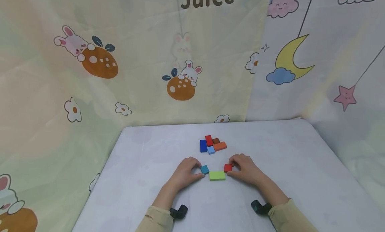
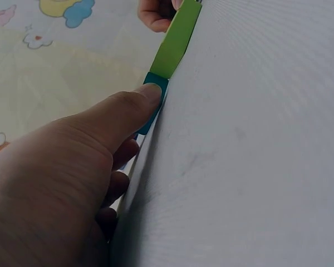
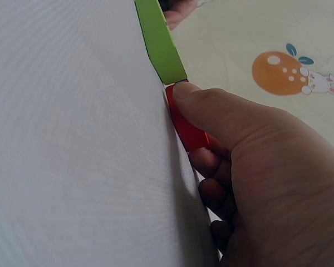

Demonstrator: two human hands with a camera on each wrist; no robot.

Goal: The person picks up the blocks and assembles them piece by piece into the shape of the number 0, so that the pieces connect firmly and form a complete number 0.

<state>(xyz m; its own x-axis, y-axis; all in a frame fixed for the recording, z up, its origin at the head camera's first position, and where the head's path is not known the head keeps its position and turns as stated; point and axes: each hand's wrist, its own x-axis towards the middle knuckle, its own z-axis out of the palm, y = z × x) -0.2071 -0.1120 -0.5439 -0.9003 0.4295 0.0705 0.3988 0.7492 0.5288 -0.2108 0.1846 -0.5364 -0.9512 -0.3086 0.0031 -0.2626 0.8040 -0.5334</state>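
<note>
A light green rectangular block (image 1: pixel 217 176) lies on the white table between the two hands. My left hand (image 1: pixel 187 173) pinches a small teal block (image 1: pixel 205 169) between thumb and fingers, just left of the green block. On the other side, my right hand (image 1: pixel 246 170) pinches a small red block (image 1: pixel 228 168) close to the green block's right end. In the left wrist view the thumb presses on the teal block (image 2: pixel 155 103). The right wrist view shows the thumb on the red block (image 3: pixel 185 119), below the green block (image 3: pixel 160 41).
Farther back on the table (image 1: pixel 150 158) lies a cluster of blocks: a dark blue block (image 1: pixel 203 146), another red block (image 1: pixel 209 140), a brown block (image 1: pixel 216 140), an orange block (image 1: pixel 220 146) and a light blue block (image 1: pixel 211 150). A printed cloth (image 1: pixel 144 58) hangs behind.
</note>
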